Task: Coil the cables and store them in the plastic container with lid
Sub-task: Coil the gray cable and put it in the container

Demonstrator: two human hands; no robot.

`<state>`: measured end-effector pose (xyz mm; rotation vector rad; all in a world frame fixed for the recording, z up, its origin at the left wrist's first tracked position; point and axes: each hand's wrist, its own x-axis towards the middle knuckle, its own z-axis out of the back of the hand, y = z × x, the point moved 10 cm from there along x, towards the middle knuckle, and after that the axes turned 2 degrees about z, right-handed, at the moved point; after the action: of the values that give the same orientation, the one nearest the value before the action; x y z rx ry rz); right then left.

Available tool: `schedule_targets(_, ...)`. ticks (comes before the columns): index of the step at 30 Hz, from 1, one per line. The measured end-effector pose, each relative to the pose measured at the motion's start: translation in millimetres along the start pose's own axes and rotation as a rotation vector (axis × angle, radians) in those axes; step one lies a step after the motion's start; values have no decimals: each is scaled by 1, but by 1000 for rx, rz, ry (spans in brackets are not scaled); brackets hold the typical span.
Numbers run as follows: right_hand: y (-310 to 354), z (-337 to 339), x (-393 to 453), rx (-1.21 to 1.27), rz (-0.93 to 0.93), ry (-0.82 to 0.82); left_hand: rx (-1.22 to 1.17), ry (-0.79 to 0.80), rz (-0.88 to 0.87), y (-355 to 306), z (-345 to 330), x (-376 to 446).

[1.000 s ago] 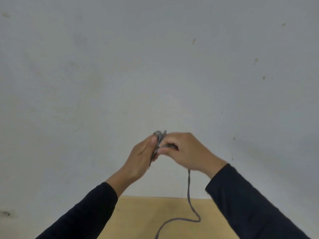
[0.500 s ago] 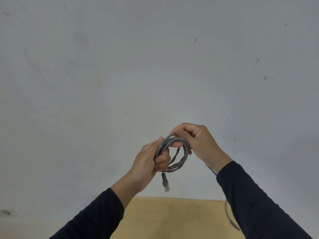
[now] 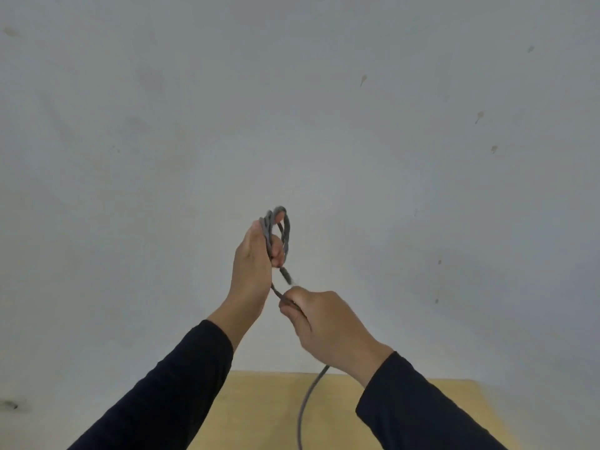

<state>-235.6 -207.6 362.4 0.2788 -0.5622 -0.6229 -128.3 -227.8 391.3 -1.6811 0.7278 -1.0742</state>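
A grey cable (image 3: 285, 232) is partly wound into a small coil of several loops, held upright in front of the wall. My left hand (image 3: 251, 271) grips the coil's left side, fingers through the loops. A connector end hangs just below the coil. My right hand (image 3: 324, 323), lower and to the right, is closed around the free length of the same cable. That free length (image 3: 306, 404) drops from under my right wrist down to the bottom edge. The plastic container and its lid are out of view.
A light wooden table top (image 3: 259, 414) shows at the bottom centre, its far edge against a plain grey-white wall (image 3: 292, 108) with a few small marks. Dark sleeves cover both forearms.
My right hand let go of the coil's top and dropped down and right along the free cable. My left hand lifted the coil and turned it upright. The free cable now hangs further left.
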Motion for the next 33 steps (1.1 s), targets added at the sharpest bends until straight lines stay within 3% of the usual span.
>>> schedule_targets(3,10,35,7,-22,116,-91,211,132,5,14,-5,-11)
schedule_targets(6,-6,70,13,66,65,-169,300,330,85,27,-19,-25)
schedule_targets(11,-24,60,13,486,-87,-32,97,612,241,28,-46,-46)
schedule_targets(14,-28,53,9,508,-117,-11,47,684,265,31,-52,-51)
schedule_targets(19,-27,65,9,492,-59,-184,-102,508,333,44,-49,-45)
schedule_targets(25,-53,77,7,472,-194,-394,-20,397,151,38,-49,-44)
schedule_targets(29,-54,63,5,545,-232,-364,15,185,48,30,-36,-36)
schedule_targets(33,-45,44,3,693,-187,-293,-118,-58,106,35,-17,-29)
